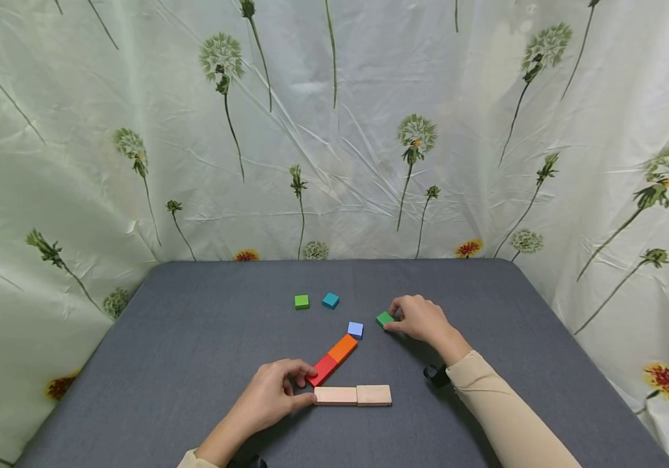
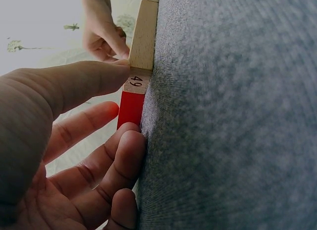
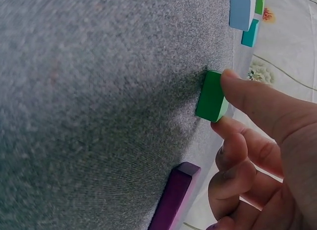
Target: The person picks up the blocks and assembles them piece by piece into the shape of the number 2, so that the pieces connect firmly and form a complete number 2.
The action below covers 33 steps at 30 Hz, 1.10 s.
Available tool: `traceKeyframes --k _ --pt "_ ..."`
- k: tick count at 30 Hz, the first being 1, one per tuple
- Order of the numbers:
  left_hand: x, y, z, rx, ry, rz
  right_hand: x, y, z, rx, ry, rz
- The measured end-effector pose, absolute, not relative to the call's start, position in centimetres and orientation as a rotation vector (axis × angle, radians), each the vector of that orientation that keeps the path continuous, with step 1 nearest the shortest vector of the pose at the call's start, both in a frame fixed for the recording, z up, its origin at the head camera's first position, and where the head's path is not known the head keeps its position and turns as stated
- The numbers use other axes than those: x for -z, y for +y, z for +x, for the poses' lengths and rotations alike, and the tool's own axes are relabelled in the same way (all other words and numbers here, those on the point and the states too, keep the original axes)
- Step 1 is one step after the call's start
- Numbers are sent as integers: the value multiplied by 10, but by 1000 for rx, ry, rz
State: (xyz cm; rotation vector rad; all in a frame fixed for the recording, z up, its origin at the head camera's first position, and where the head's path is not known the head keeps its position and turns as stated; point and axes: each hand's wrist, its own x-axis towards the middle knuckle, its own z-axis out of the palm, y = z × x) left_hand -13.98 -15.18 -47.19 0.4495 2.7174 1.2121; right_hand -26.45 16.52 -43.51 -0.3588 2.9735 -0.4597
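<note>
Can read "49" on the end of the left pale-wood oblong block, near, touched by the loose left grip. Pinching a small, evenly green rectangular block with the right grip, farther right.

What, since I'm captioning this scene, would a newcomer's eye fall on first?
Probably the red block and orange block, set end to end in a bright slanting strip, with the left hand at its near end. Next, the right hand, pinching a green block farther right. Behind the table, the pale backdrop with big dandelion prints also stands out.
</note>
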Motion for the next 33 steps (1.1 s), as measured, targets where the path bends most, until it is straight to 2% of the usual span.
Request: traceKeyframes --k 33 --pt "472 -152 -140 -1211 2718 432 431 159 -279 458 2967 -336"
